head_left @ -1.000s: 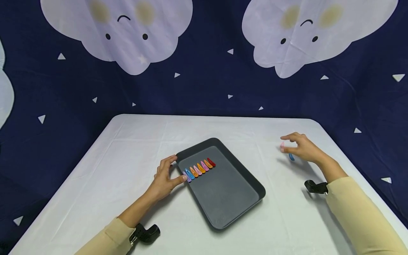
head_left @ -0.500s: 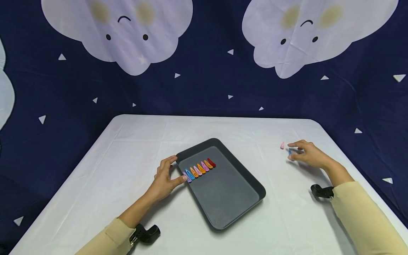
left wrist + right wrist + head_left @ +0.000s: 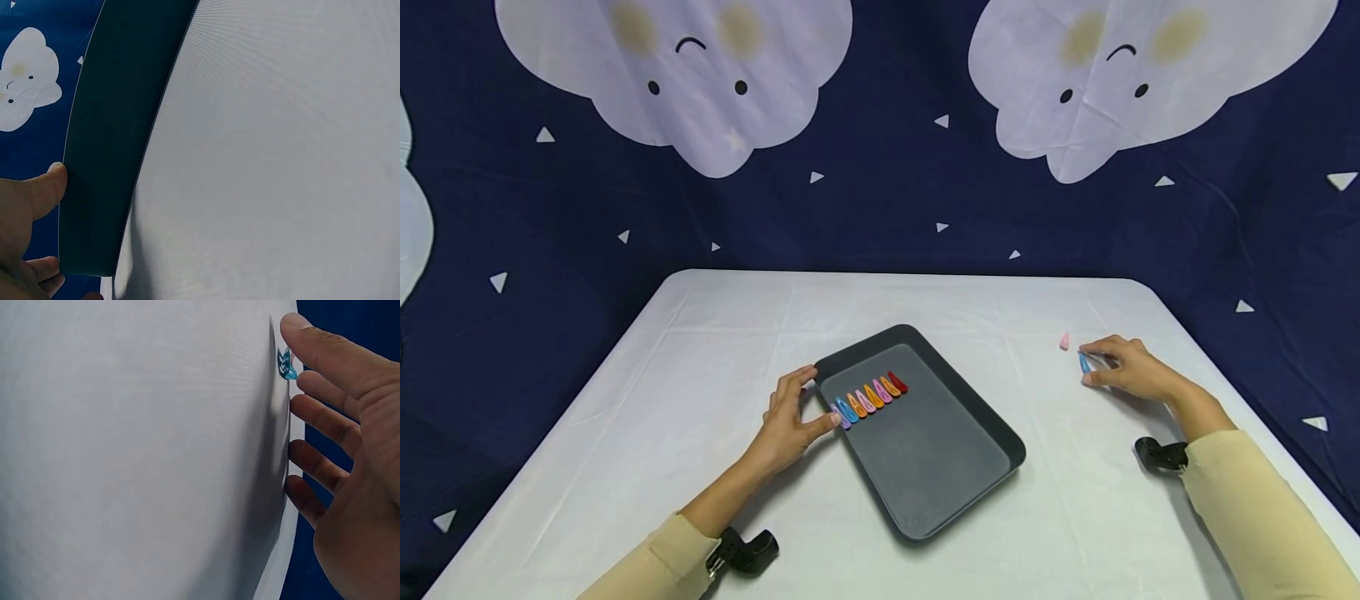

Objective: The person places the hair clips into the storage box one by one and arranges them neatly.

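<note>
My left hand [image 3: 787, 425] holds the dark grey baking tray [image 3: 951, 492] at its left corner, thumb over the rim and fingertips at the corner. Inside the tray lies a slanted row of several snap hair clips [image 3: 874, 397] in red, orange, pink, blue and purple. My right hand [image 3: 1131, 369] is low over the table at the right. Its thumb and forefinger stand apart on either side of a blue hair clip [image 3: 1084, 363]. In the right wrist view the blue patterned clip [image 3: 284, 364] shows between thumb and forefinger. A pink hair clip [image 3: 1064, 342] lies just left of these fingertips.
A white cloth covers the table [image 3: 715, 358], whose far edge meets a dark blue curtain [image 3: 880, 200] with clouds and triangles. Black wrist cameras [image 3: 747, 552] are strapped to both forearms. The tray sits angled near the table's middle.
My right hand has drawn back to the right and lowered from the pink clip to the blue clip. The pink clip now lies uncovered. My left hand and the tray stay put.
</note>
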Tool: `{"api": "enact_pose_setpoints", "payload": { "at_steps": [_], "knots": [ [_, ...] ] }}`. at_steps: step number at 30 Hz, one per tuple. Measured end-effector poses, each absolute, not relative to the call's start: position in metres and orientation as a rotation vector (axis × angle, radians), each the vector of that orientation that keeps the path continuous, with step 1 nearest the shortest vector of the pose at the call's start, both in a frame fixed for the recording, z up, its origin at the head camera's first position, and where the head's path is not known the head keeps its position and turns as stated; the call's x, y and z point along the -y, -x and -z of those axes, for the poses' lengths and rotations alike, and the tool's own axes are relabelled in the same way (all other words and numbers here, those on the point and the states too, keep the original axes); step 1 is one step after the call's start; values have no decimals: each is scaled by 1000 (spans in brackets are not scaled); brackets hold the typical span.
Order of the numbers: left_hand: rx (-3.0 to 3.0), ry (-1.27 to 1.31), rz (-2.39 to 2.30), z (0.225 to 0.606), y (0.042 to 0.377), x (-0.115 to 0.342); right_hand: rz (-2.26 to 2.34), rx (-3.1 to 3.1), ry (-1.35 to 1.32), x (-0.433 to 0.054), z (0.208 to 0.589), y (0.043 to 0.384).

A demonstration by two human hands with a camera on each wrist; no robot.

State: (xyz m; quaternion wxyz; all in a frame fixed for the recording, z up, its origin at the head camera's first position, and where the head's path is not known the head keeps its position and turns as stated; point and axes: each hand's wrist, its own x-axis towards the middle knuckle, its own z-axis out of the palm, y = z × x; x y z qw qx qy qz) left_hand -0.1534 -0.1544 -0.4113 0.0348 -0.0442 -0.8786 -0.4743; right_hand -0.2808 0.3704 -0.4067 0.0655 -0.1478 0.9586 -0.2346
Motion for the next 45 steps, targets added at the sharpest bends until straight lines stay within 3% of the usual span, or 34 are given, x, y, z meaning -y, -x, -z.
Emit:
{"api": "enact_pose_setpoints", "payload": {
  "at_steps": [35, 45],
  "knots": [
    [2696, 142, 1441, 411, 154, 154, 741, -2915, 419, -371, 412, 284],
    [2700, 139, 1454, 411, 153, 154, 775, -2931, 513, -362, 394, 281]
  ]
}}
